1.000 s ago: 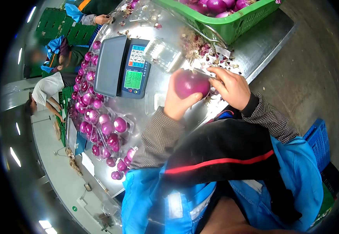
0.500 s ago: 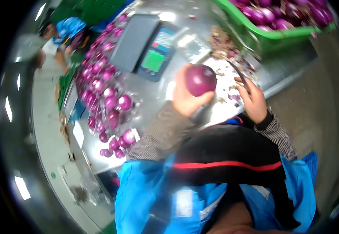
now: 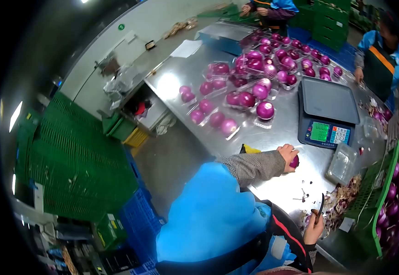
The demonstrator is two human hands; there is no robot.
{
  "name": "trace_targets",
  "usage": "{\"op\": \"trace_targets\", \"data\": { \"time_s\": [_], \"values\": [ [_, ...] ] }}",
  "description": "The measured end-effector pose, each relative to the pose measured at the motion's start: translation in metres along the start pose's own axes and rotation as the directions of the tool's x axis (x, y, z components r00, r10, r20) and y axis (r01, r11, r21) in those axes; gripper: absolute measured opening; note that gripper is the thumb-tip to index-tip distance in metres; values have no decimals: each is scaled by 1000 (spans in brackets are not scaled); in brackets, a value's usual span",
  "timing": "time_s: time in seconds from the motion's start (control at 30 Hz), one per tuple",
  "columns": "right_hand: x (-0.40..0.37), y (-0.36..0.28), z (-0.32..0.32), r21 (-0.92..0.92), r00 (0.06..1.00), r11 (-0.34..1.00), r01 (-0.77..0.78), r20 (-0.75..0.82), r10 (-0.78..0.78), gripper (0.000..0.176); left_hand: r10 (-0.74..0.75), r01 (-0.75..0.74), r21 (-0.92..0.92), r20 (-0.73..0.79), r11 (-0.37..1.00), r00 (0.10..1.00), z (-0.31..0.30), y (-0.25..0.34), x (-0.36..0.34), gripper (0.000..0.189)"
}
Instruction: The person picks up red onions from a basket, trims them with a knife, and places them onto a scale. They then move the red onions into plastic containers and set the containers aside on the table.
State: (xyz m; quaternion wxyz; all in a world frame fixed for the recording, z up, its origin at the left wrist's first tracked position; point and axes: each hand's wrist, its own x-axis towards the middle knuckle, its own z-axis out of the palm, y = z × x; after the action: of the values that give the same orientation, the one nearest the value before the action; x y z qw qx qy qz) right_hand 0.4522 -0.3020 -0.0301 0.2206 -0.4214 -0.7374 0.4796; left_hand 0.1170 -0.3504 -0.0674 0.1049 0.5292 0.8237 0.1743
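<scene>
A red onion [image 3: 294, 161] is in my left hand [image 3: 287, 156], whose fingers curve over it low above the metal table [image 3: 199, 133]. To the right and nearer my body, my right hand [image 3: 314, 228] grips a dark curved knife [image 3: 320, 208], its blade pointing up and away. Dry onion skins [image 3: 341, 199] lie beside the knife. A scale [image 3: 328, 110] with a lit green display stands beyond my hands. Clear plastic trays [image 3: 342, 163] rest beside the scale.
Several packed onions [image 3: 254, 64] spread over the table's far side. A green crate [image 3: 373, 201] of onions stands at the right. Two people [image 3: 387, 59] in blue are across the table. Green crates [image 3: 71, 160] and blue crates [image 3: 142, 224] are stacked at the left.
The view has swung left, showing more of the packed onions and the stacked crates. My left hand with the onion has gone lower and farther from my right hand, which still holds the knife.
</scene>
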Motion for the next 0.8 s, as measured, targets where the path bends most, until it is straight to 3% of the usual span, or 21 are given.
{"op": "trace_targets", "data": {
  "time_s": [0.07, 0.1, 0.13, 0.17, 0.2, 0.23, 0.3, 0.33, 0.37, 0.4, 0.43, 0.5, 0.53, 0.57, 0.63, 0.7, 0.8],
  "values": [
    [5, -5, 2, -21, 997, 997, 77, 26, -77, 21, -34, -3, -185, -194, 983, 980, -31, -15, 7, 77],
    [6, -6, 0, -33, 994, 994, 108, 31, -107, 21, -123, 71, -145, -389, 987, 913, -52, -34, 26, 72],
    [8, -7, -3, -86, 993, 990, 110, 61, -105, 21, -305, 209, -245, -469, 947, 829, -103, -38, 28, 68],
    [8, -8, -1, -78, 988, 985, 153, 49, -149, 21, -180, -22, -225, -831, 974, 526, -119, -79, 47, 59],
    [10, -1, -1, -122, 991, 986, 113, 80, -104, 20, -389, 267, -289, -769, 919, 508, -180, -72, 36, 55],
    [7, 9, -3, -166, 995, 985, 53, 87, -39, 20, -285, 268, -176, -845, 947, 453, -197, -80, 36, 51],
    [2, 4, -4, -195, 983, 964, 181, 76, -169, 21, -61, 329, 50, -946, 943, 317, -231, -99, 41, 45],
    [-1, 5, -2, -186, 985, 969, 164, 82, -151, 20, -53, -191, -162, -878, 968, 476, -234, -118, 54, 48],
    [-1, 10, -4, -181, 988, 973, 144, 87, -130, 19, -109, -164, -230, -837, 959, 537, -222, -97, 58, 47],
    [-1, 9, -4, -185, 984, 968, 171, 76, -159, 19, -155, -275, -352, -822, 895, 548, -197, -84, 73, 45],
    [0, 7, -5, -190, 978, 960, 205, 67, -195, 19, -119, -269, -392, -729, 880, 675, -173, -82, 87, 44],
    [0, 4, -13, -187, 978, 960, 208, 32, -206, 21, -27, -283, -624, -439, 729, 898, -140, -20, 105, 41],
    [0, 1, -19, -203, 983, 962, 183, 14, -184, 21, 58, -290, -633, -360, 718, 931, -127, 18, 116, 36],
    [0, -2, -27, -219, 984, 960, 174, 11, -176, 22, 132, -295, -636, -292, 713, 947, -115, 61, 123, 32],
    [-1, 6, -34, -242, 985, 959, 146, -51, -163, 22, 385, -456, -577, -250, 678, 889, -99, 132, 152, 27],
    [-5, 13, -42, -242, 982, 960, 137, -93, -164, 22, 593, -616, -536, -243, 577, 768, -93, 214, 175, 30],
    [-17, 25, -54, -224, 976, 970, 94, -172, -134, 22, 770, -780, -397, -229, 484, 595, -68, 322, 213, 37]
  ]
}}
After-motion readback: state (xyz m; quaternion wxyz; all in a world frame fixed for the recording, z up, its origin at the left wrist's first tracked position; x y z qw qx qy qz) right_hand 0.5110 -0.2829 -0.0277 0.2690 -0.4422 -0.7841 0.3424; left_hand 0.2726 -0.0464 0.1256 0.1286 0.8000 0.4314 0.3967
